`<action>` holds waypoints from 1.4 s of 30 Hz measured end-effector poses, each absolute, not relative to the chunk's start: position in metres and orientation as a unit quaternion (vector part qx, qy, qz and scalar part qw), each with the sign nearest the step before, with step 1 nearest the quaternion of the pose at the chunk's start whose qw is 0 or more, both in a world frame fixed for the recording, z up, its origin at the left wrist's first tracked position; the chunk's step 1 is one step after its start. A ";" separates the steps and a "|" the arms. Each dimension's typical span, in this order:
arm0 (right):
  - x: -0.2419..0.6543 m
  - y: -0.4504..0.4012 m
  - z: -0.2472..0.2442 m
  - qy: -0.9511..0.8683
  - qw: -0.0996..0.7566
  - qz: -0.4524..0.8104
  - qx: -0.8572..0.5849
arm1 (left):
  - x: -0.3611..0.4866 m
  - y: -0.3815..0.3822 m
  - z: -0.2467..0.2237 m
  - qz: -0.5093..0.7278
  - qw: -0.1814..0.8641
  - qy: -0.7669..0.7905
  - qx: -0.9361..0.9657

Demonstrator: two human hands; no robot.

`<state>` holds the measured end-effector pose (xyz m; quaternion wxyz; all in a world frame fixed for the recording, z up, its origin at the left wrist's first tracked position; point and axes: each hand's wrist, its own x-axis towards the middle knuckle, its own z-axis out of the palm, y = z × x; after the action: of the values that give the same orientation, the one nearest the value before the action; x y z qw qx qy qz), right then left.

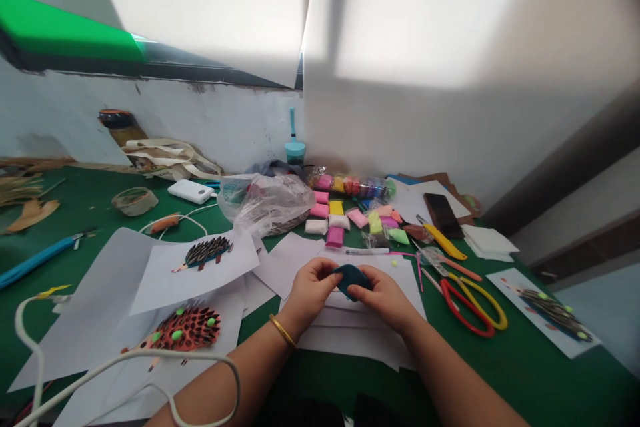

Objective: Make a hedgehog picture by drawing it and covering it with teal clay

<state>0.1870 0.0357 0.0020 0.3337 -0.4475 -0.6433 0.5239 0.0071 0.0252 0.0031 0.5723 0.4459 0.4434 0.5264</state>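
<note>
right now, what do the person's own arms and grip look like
The human left grip and human right grip are ungloved, on bare forearms with no sleeves in view. A slim, rounded, gold-coloured bangle circles the left wrist; the right wrist shows none. A looping white cable crosses in front of the left forearm.

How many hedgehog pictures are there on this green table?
3: a dark-spined hedgehog at left, a reddish hedgehog just below it, and a green-dotted dark hedgehog at far right. Others could be hidden under the papers.
</note>
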 end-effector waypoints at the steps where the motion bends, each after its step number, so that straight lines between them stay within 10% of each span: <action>1: 0.188 0.036 0.001 -0.640 0.337 0.530 -0.442 | 0.007 0.025 0.004 0.527 0.576 0.443 0.440; 11: 0.199 0.049 -0.006 -0.564 0.462 0.524 -0.441 | 0.005 0.026 0.007 0.521 0.628 0.398 0.419; 42: 0.201 0.045 -0.001 -0.687 0.379 0.409 -0.465 | 0.005 0.027 -0.006 0.486 0.496 0.452 0.560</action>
<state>0.2009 0.0446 -0.0006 0.3785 -0.4653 -0.6875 0.4094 0.0053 0.0273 -0.0056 0.4959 0.5603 0.4521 0.4856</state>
